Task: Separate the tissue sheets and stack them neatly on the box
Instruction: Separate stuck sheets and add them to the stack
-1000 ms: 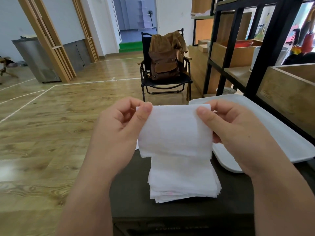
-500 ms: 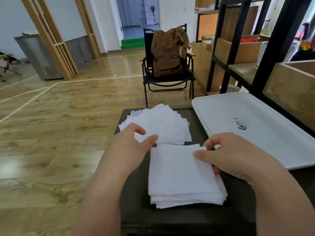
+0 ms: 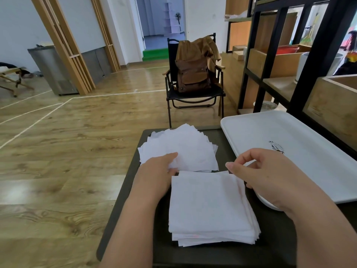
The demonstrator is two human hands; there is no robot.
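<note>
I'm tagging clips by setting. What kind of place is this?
Probably an indoor studio or activity room, not a home: a wood floor with white taped lines, a folding chair holding a brown backpack, and black-framed storage shelves.

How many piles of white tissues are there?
2: a neat square white tissue stack nearest the person, and a fanned-out white tissue pile behind it, both on the dark box.

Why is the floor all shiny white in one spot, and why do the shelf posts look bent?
In the head view, the floor shows pale glare where light bounces off the glossy wood at the left. The wide-angle lens makes the black shelf posts lean at the right edge. The tissue stack looks sharp, while the left hand and right hand look slightly soft.
</note>
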